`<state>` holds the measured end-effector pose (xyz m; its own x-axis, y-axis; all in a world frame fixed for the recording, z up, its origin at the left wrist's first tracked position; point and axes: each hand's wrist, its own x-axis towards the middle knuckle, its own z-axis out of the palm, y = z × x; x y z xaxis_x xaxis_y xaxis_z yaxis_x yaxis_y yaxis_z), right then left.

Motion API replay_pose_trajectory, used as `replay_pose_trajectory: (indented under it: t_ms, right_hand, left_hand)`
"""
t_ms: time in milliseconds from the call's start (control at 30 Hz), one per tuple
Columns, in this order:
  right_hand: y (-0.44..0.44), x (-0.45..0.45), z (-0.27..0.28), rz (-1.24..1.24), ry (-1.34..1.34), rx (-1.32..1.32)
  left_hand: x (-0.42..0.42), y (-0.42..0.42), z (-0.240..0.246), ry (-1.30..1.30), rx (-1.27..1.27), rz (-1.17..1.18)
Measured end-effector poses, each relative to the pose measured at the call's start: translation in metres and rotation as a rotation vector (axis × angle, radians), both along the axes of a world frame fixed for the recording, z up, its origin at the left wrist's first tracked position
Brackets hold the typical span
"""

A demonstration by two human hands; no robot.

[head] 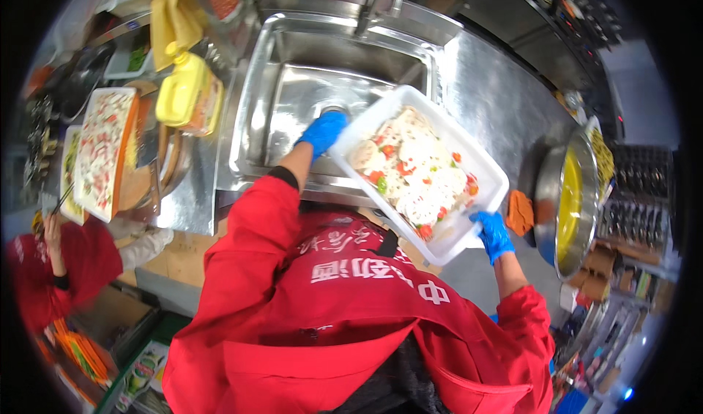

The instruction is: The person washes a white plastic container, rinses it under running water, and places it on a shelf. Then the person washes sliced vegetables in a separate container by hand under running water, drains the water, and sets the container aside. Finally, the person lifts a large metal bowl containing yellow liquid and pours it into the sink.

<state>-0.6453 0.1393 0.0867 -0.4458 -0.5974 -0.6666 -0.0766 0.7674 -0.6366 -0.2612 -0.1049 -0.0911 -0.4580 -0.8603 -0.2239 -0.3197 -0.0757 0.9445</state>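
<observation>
A white plastic tub (pixel 483 167) is held tilted over the near right part of a stainless steel sink (pixel 263 101) and its front edge. In the tub lie pale, whitish food pieces (pixel 423 167) with chopped red and green peppers. My left hand (pixel 325 131), in a blue glove, is at the tub's left corner; its fingers are partly hidden, but it appears to grip the rim. Gripping the tub's right end is my right hand (pixel 494 235), also in a blue glove. The faucet (pixel 379 7) stands behind the sink.
A large steel bowl (pixel 574 211) of yellow liquid stands right, beside an orange cloth (pixel 519 212). Left are a yellow jug (pixel 189 93), a long tray (pixel 104 153) of chopped food and a round wooden board (pixel 137 186). A person in red (pixel 77 266) works at far left, holding chopsticks.
</observation>
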Motion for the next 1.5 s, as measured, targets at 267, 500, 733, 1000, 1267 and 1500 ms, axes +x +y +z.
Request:
replay_pose_trajectory:
  t_ms: [267,500,733,1000,1267,1500]
  right_hand:
    - [0.032,-0.023,-0.051,-0.142,-0.089,-0.004]
    - [0.013,-0.025,-0.050,-0.108,-0.276,-0.112]
    - [-0.085,0.018,-0.030,0.300,-0.194,-0.217]
    - [-0.182,0.183,-0.042,0.676,-0.427,-0.346]
    - [-0.217,0.321,-0.082,0.935,-0.654,-0.218]
    - [-0.248,0.349,-0.085,0.996,-0.642,-0.219]
  left_hand:
    - [-0.052,0.005,0.035,-0.289,-0.032,0.031]
    - [-0.037,0.066,0.082,-0.164,0.103,0.484]
    - [0.047,0.148,0.104,-0.029,0.125,0.988]
    - [0.146,0.273,0.103,-0.031,0.042,1.534]
    - [0.199,0.343,0.087,0.154,0.166,1.881]
    - [0.205,0.323,0.066,0.323,0.121,1.941]
